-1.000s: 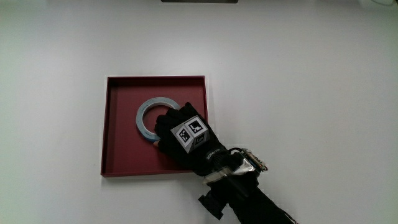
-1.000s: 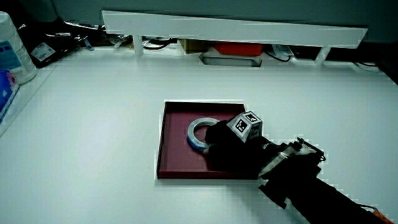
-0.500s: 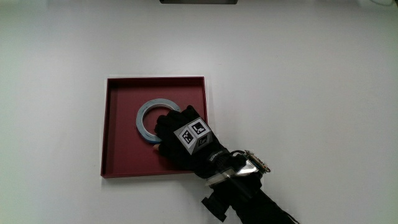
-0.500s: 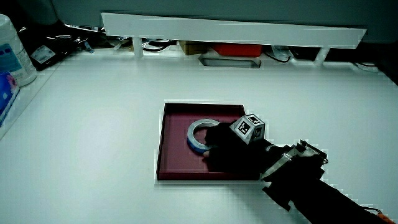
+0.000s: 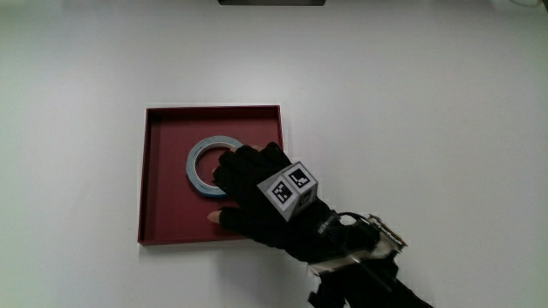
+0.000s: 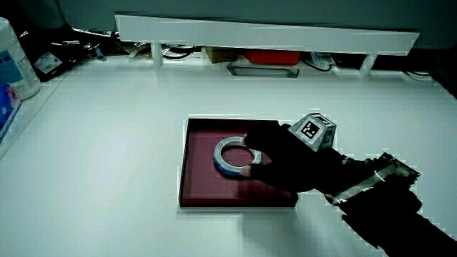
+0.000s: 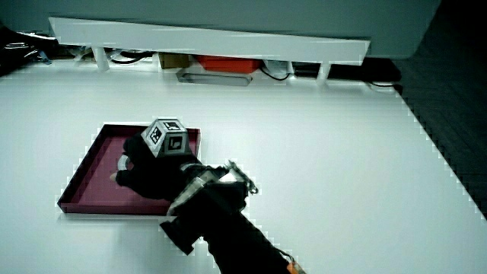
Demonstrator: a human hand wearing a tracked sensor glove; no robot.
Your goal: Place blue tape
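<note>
Tape: one roll [image 5: 204, 162], a flat ring with a pale blue-grey face, a darker blue outer band and an open centre through which the tray floor shows; in a side view [image 6: 230, 155] its blue wall is plain to see.
Tape place: lying flat inside the tray, on the half farther from the person, clear of the tray walls.
Tray: one [image 5: 163, 218], square, dark red, low-walled, sitting on the table; seen in both side views [image 6: 196, 182] [image 7: 84, 186].
Hands: one gloved hand [image 5: 257, 192], with one patterned cube [image 5: 289, 188] on its back, over the tray just beside the tape; in a side view [image 6: 289, 160] the fingers are loosely spread with their tips at the ring's rim, gripping nothing.
Hidden: in a side view [image 7: 148, 171] the hand covers the tape.
Table: one [image 5: 428, 120], white.
Partition: one [image 6: 264, 32], low and white, at the table's edge away from the person.
</note>
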